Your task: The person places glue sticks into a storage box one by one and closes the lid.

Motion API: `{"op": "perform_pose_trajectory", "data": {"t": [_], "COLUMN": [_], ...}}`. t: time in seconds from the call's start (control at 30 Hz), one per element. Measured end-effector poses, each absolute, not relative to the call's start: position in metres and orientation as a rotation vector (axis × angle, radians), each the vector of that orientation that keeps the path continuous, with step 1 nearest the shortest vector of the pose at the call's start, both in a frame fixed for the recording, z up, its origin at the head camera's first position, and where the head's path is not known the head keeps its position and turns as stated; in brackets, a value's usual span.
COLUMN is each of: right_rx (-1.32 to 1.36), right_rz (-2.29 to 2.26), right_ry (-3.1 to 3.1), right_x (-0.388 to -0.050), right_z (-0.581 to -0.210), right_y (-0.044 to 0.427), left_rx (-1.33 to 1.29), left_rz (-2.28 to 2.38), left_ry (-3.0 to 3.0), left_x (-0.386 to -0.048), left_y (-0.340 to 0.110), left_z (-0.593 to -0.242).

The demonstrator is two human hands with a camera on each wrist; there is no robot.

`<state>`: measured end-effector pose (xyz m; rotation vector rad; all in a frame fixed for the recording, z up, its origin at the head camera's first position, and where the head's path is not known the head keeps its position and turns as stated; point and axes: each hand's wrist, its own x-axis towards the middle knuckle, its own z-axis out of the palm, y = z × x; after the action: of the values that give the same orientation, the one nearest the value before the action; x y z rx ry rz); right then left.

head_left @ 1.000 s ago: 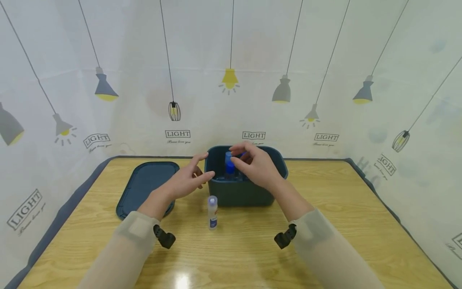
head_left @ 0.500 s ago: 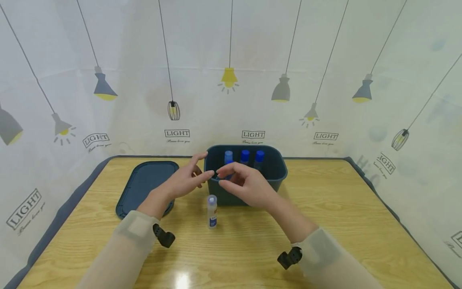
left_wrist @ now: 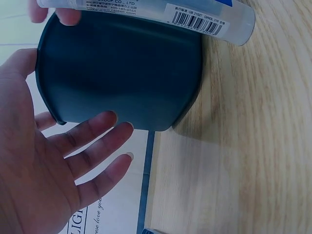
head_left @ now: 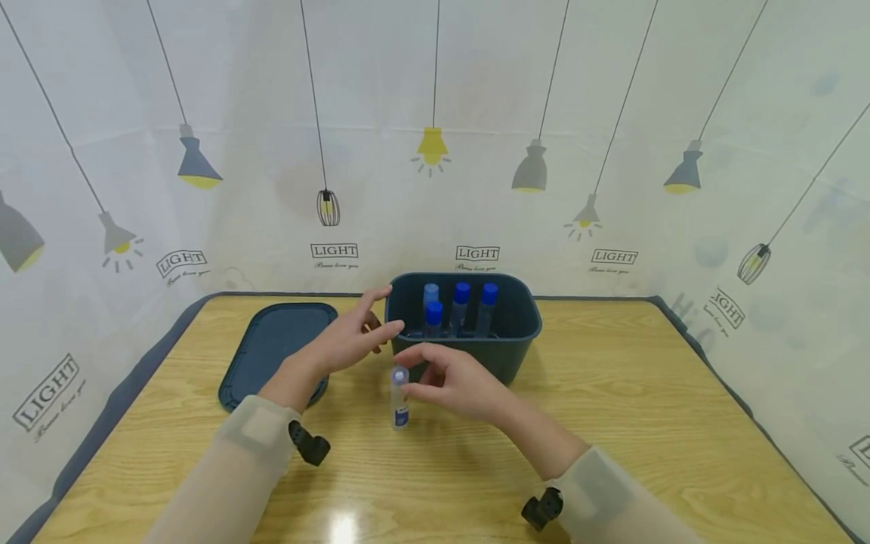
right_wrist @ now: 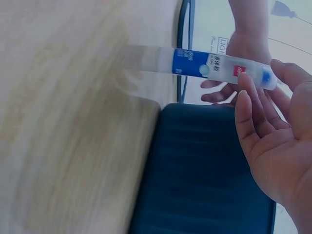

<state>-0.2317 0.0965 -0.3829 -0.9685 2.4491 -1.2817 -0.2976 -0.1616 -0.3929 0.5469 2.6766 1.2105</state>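
Observation:
A clear glue bottle (head_left: pixel 400 414) with a blue label stands upright on the table in front of the dark teal bin (head_left: pixel 469 363). My right hand (head_left: pixel 458 381) is at its top, thumb and forefinger at either side of the cap, not visibly closed on it. In the right wrist view the glue bottle (right_wrist: pixel 195 63) passes behind some fingertips of the right hand (right_wrist: pixel 278 131). My left hand (head_left: pixel 350 336) stays at the bin's left end, fingers spread. The left wrist view has the left hand's thumb by the rim and fingers before the bin wall (left_wrist: pixel 122 73).
Several blue-capped bottles (head_left: pixel 489 306) stand upright inside the bin, one with a paler blue cap. A flat teal lid (head_left: pixel 279 347) lies on the table behind the left forearm. A cloth printed with lamps (head_left: pixel 435 211) hangs beyond the wooden table (head_left: pixel 612 423).
My right hand has come out of the bin and moved forward-left and down to the glue bottle, uncovering the blue caps. The left hand has stayed in place.

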Motion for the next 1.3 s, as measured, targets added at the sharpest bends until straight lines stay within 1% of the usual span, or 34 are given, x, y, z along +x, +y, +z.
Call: {"op": "perform_pose_trajectory", "data": {"t": [0.33, 0.73, 1.3], "right_rx": [-0.936, -0.980, -1.042], "right_rz": [-1.300, -1.315, -1.388], "right_ry": [2.431, 2.476, 2.547], "right_x": [-0.230, -0.229, -0.218], "right_z": [-0.394, -0.396, -0.375], "right_y": [0.092, 0.091, 0.116], "left_rx": [0.544, 0.542, 0.554], "left_rz": [1.204, 1.212, 1.224], "left_ry": [2.684, 2.678, 2.667], "left_x": [-0.297, -0.297, -0.296], "left_y": [-0.162, -0.161, -0.161], "left_z": [-0.392, -0.391, -0.391]}}
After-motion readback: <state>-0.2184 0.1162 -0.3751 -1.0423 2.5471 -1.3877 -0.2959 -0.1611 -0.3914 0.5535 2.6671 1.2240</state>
